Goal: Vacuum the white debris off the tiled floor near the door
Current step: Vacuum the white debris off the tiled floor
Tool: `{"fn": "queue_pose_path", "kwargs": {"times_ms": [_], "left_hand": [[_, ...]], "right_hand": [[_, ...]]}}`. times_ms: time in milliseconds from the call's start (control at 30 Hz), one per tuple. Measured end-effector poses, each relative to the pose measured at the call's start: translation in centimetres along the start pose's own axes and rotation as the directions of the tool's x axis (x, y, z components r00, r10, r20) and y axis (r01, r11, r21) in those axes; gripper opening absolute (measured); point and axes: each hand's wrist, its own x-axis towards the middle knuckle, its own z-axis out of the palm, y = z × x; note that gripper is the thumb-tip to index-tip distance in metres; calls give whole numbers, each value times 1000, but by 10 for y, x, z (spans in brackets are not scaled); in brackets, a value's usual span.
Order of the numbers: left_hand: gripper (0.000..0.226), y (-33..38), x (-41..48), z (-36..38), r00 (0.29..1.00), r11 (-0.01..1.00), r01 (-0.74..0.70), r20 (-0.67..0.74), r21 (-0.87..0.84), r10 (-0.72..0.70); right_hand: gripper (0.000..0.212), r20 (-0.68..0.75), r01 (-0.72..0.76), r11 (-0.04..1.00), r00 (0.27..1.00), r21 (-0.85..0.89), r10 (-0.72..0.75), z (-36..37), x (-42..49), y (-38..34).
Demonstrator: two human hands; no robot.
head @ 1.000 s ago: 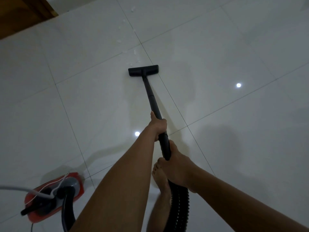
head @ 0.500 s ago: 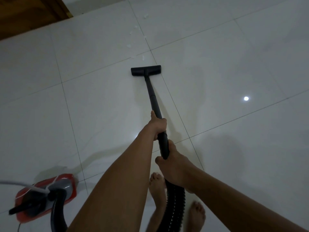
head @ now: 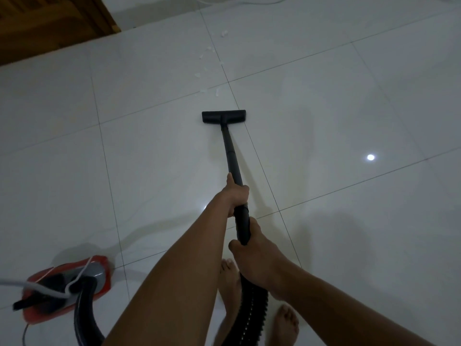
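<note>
Both my hands hold the black vacuum wand (head: 230, 151). My left hand (head: 235, 196) grips it higher up, my right hand (head: 252, 255) grips the lower handle where the ribbed hose (head: 252, 310) starts. The flat black floor nozzle (head: 223, 116) rests on the white tiled floor (head: 324, 101). Several small bits of white debris (head: 207, 71) lie scattered just beyond the nozzle, along a tile joint, apart from it. The brown wooden door (head: 45, 23) is at the top left.
The red and grey vacuum body (head: 67, 283) sits on the floor at lower left with a white cord (head: 45, 288) across it. My bare feet (head: 229, 283) stand below my hands. A white cable (head: 239, 1) lies at the top edge.
The nozzle has drawn back from the debris, which now lies farther ahead of it. More of the door and the far floor shows. Both hands keep their grip.
</note>
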Motion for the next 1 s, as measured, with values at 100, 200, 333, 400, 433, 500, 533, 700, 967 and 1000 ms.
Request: {"fn": "queue_pose_path", "kwargs": {"times_ms": [100, 200, 333, 400, 433, 500, 533, 700, 967, 1000], "left_hand": [[82, 17, 13, -9, 1000, 1000, -12, 5, -3, 12], [81, 33, 26, -21, 1000, 1000, -25, 4, 13, 25], [81, 47, 43, -38, 999, 999, -35, -3, 22, 35], [82, 53, 47, -43, 999, 999, -37, 4, 16, 37], [82, 55, 48, -44, 999, 999, -37, 8, 12, 37], [82, 59, 50, -46, 999, 999, -37, 12, 14, 37], [82, 61, 49, -46, 999, 999, -39, 11, 23, 39], [79, 58, 29, -44, 1000, 999, -27, 10, 24, 27], [82, 23, -13, -49, 999, 999, 33, 4, -32, -33], [82, 20, -15, -52, 999, 999, 34, 4, -38, -33]], "right_hand": [[70, -20, -3, 1000, 1000, 17, 3, -2, 18, -13], [69, -38, -1, 1000, 999, 26, 2, -2, 36, -28], [74, -31, -1, 1000, 1000, 21, 2, 3, 54, -47], [74, -35, -2, 1000, 999, 4, 2, 3, 60, -52], [73, -36, -2, 1000, 999, -2, 2, 3, 63, -54], [72, -39, 0, 1000, 999, -14, 0, 1, 67, -58], [71, -41, -2, 1000, 999, -26, 1, 0, 67, -60], [66, -31, -15, 998, 999, -68, 13, -2, 50, -64], [71, 31, -33, 993, 999, -116, 36, 18, 9, -55], [71, 40, -35, 993, 998, -115, 40, 22, 6, -55]]}}
